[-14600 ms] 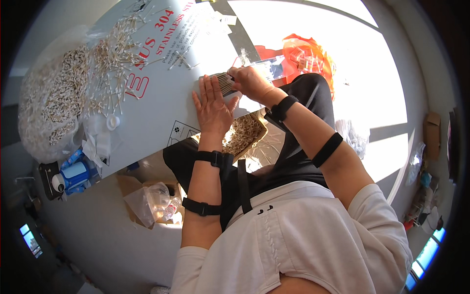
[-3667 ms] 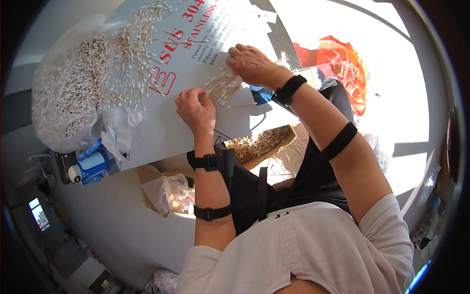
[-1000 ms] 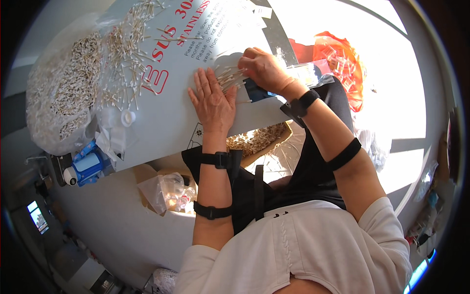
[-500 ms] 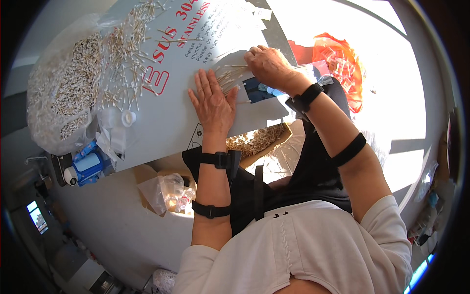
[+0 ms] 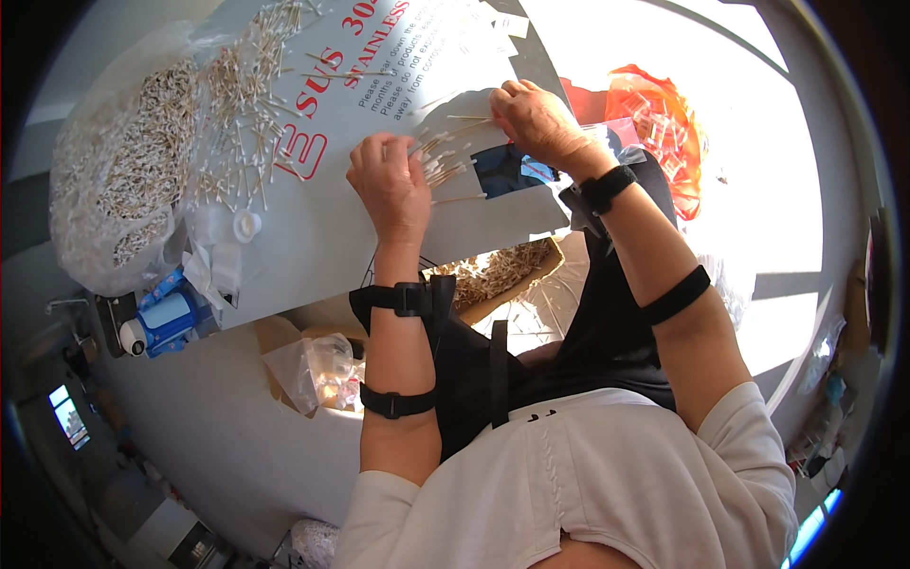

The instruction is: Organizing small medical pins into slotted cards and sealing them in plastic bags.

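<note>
A loose group of cotton swabs (image 5: 445, 172) lies on the grey sheet-topped table (image 5: 322, 228), between my two hands. My left hand (image 5: 391, 190) is at the left side of this group, its fingers curled down and in; whatever is under the fingertips is hidden. On the far right of the group, my right hand (image 5: 542, 125) has its fingers pinched together at the end of a single swab, which points left. Just below the right hand is a dark rectangular patch (image 5: 502, 174) with some light blue in it.
A clear plastic bag (image 5: 71, 190) packed with swabs stands at the left, with more swabs (image 5: 242, 123) spilled beside it. Near them are a small white cap (image 5: 246, 226) and a blue bottle (image 5: 169, 321). An orange bag (image 5: 654, 133) lies right; a swab-filled box (image 5: 512, 296) sits below the table edge.
My left hand has lifted from lying flat, curled its fingers and shifted slightly left. The right hand has moved a little right and away from the swabs, which now lie more spread.
</note>
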A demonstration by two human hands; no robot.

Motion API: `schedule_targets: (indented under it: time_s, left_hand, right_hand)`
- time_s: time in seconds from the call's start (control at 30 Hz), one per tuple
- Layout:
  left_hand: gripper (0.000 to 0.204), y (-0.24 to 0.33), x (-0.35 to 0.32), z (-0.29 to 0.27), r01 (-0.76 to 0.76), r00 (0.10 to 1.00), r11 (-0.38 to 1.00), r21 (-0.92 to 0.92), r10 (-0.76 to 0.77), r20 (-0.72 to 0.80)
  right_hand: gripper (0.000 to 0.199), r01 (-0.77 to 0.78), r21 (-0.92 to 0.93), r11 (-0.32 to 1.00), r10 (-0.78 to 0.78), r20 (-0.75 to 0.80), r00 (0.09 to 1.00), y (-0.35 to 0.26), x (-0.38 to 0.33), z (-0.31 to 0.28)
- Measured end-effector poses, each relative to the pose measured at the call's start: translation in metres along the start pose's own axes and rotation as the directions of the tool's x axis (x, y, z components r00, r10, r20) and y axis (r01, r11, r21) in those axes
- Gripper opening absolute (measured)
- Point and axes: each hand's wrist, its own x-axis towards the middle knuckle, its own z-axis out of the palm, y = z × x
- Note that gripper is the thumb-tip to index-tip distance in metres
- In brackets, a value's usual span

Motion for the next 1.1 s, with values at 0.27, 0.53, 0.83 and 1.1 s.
schedule_targets:
  time_s: [0.27,0.53,0.83,1.1]
  left_hand:
    - [0.009,-0.009,0.03,0.004,-0.055,0.968,0.998,0.0,0.053,0.246]
    - [0.01,-0.01,0.029,0.004,-0.026,0.996,0.991,-0.131,0.036,0.078]
    - [0.023,0.028,-0.029,-0.021,-0.104,0.957,0.957,-0.271,0.171,0.234]
    - [0.074,0.031,-0.037,0.0,0.023,0.993,0.996,0.084,-0.032,0.116]
  right_hand:
    - [0.011,-0.021,0.063,0.998,0.024,-0.051,0.998,-0.005,-0.005,-0.001]
    - [0.013,-0.034,0.094,0.995,0.041,-0.076,0.996,-0.002,-0.005,0.005]
    - [0.014,-0.037,0.119,0.992,0.045,-0.067,0.997,0.002,-0.005,0.008]
    - [0.018,-0.06,0.135,0.989,0.067,-0.053,0.996,-0.004,-0.006,0.002]
